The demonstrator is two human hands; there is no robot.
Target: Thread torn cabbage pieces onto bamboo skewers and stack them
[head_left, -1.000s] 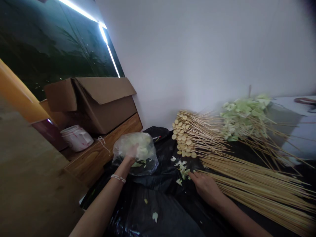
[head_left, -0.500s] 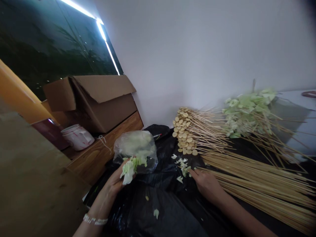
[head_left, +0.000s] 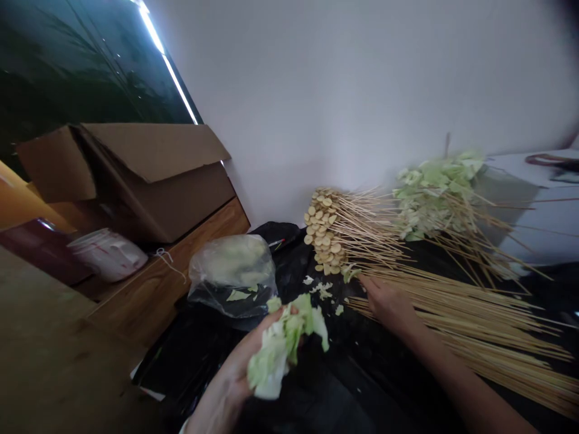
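My left hand is closed round a bunch of torn cabbage leaves, pale green and white, low in the middle of the view. Pinched at the fingertips of my right hand is a small piece of cabbage, beside the near end of the sliced skewers. Under that hand lie long bare bamboo skewers, spread to the right. Small cabbage scraps are scattered on the black plastic sheet between my hands.
A clear plastic bag with cabbage lies left of centre. Skewers with round pale slices are stacked near the wall, and cabbage-loaded skewers at the back right. A cardboard box and a plastic jar stand left.
My left hand has come away from the bag, to the right and nearer, with the cabbage leaves. My right hand has moved up from the scraps with a cabbage piece. The view has shifted right.
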